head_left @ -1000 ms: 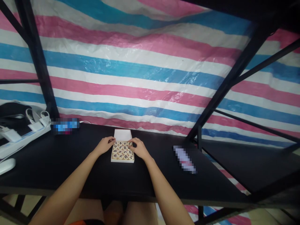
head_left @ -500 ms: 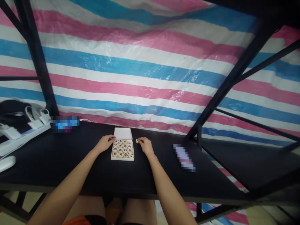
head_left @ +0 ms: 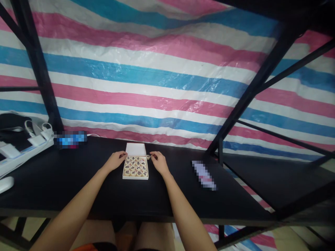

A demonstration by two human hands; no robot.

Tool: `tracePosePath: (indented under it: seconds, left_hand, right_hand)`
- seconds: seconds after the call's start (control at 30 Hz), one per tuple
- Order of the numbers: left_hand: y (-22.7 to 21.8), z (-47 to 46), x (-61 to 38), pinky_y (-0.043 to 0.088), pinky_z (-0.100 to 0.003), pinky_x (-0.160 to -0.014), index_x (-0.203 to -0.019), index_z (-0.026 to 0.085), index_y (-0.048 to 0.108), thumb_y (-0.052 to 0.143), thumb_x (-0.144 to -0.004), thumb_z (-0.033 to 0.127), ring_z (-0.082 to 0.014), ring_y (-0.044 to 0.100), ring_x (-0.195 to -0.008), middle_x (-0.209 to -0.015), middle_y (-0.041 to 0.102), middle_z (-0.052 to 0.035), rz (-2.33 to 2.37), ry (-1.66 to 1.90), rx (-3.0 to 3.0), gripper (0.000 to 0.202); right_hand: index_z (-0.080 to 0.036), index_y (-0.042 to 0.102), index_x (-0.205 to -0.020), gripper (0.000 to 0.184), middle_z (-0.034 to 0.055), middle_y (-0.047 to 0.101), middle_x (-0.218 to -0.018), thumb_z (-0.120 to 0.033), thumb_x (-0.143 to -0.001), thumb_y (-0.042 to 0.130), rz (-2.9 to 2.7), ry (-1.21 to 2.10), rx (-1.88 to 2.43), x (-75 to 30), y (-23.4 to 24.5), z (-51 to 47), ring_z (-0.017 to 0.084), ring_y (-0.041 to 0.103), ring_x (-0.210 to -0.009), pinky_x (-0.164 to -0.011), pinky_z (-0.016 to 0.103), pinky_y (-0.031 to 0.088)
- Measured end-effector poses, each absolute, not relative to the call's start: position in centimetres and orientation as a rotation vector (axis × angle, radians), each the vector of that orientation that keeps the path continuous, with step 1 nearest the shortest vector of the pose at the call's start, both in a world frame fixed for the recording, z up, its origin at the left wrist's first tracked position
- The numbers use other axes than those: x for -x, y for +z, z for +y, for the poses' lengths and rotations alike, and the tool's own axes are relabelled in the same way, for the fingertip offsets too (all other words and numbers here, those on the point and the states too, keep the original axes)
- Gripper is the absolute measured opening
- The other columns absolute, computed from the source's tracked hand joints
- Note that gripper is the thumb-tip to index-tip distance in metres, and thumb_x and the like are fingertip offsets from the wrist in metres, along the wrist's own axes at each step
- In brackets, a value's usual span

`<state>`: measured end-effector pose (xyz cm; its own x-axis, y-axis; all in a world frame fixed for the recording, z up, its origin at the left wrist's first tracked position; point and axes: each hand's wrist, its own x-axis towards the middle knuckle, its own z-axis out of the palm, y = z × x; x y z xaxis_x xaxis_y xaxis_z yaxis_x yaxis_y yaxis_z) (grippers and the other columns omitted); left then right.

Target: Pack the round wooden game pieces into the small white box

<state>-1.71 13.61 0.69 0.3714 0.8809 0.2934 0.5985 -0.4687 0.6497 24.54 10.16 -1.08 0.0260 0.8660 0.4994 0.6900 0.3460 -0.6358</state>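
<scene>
A small white box (head_left: 135,177) of round wooden chess pieces (head_left: 135,166) with black characters lies on the black table (head_left: 78,188); its far section is bare white. My left hand (head_left: 115,161) rests against the box's left far corner, fingers curled on its edge. My right hand (head_left: 157,162) is just right of the box's far corner, fingertips pinching one round wooden piece (head_left: 148,157) close to the box rim.
A white power strip with plugs (head_left: 23,146) and a white mouse (head_left: 5,184) sit at the left. Two blurred objects lie on the table, one at the back left (head_left: 70,139) and one at the right (head_left: 204,175). Black frame bars rise on both sides before a striped tarp.
My right hand lifted a piece out of the box, carried it to the right onto the table side, and now has it back close to the box's far right corner. The left hand stayed.
</scene>
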Motion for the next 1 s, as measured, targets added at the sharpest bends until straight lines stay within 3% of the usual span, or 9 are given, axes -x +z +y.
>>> tracePosePath:
  seconds: [0.17, 0.43, 0.63, 0.8, 1.0]
  left_hand:
    - [0.7, 13.6, 1.7, 0.045, -0.028, -0.073, -0.095, 0.020, 0.069, 0.045, -0.083, 0.041, -0.0219, 0.065, -0.078, -0.086, 0.073, -0.0045, 1.278, 0.867, -2.189, 0.034]
    - [0.6, 13.6, 1.7, 0.044, -0.026, -0.069, -0.092, 0.020, 0.069, 0.045, -0.083, 0.039, -0.0208, 0.065, -0.075, -0.083, 0.073, -0.0035, 1.261, 0.884, -2.196, 0.033]
    - [0.6, 13.6, 1.8, 0.044, -0.027, -0.070, -0.093, 0.019, 0.070, 0.045, -0.083, 0.040, -0.0207, 0.064, -0.073, -0.082, 0.073, -0.0039, 1.268, 0.883, -2.192, 0.034]
    - [0.7, 13.6, 1.8, 0.045, -0.027, -0.070, -0.093, 0.019, 0.069, 0.046, -0.082, 0.040, -0.0213, 0.064, -0.075, -0.082, 0.073, -0.0039, 1.270, 0.878, -2.186, 0.034]
    - [0.9, 13.5, 1.7, 0.045, -0.028, -0.071, -0.093, 0.019, 0.069, 0.046, -0.081, 0.041, -0.0214, 0.064, -0.074, -0.081, 0.072, -0.0048, 1.282, 0.869, -2.180, 0.034]
  right_hand:
    - [-0.022, 0.071, -0.090, 0.017, 0.0019, 0.060, -0.084, -0.023, -0.082, 0.056, -1.857, 0.324, 1.283, -22.9, -0.1, 9.1, 0.014, 0.056, -0.073, -0.073, 0.027, 0.045]
    - [-0.023, 0.072, -0.086, 0.016, 0.0024, 0.060, -0.089, -0.026, -0.071, 0.072, -1.994, 0.423, 1.221, -22.5, 0.3, 8.4, 0.018, 0.056, -0.090, -0.086, 0.032, 0.040]
    - [-0.021, 0.068, -0.079, 0.006, -0.0005, 0.063, -0.080, -0.024, -0.074, 0.065, -1.905, 0.440, 1.238, -22.8, 0.4, 8.7, 0.014, 0.057, -0.074, -0.072, 0.026, 0.043]
    - [-0.018, 0.066, -0.084, 0.017, 0.0023, 0.066, -0.078, -0.032, -0.078, 0.057, -1.687, 0.399, 1.372, -24.9, -0.5, 9.8, 0.015, 0.060, -0.069, -0.065, 0.026, 0.045]
    - [-0.020, 0.067, -0.076, 0.015, 0.0001, 0.065, -0.067, -0.034, -0.074, 0.062, -1.677, 0.402, 1.478, -26.6, -2.1, 10.4, 0.017, 0.061, -0.064, -0.062, 0.027, 0.045]
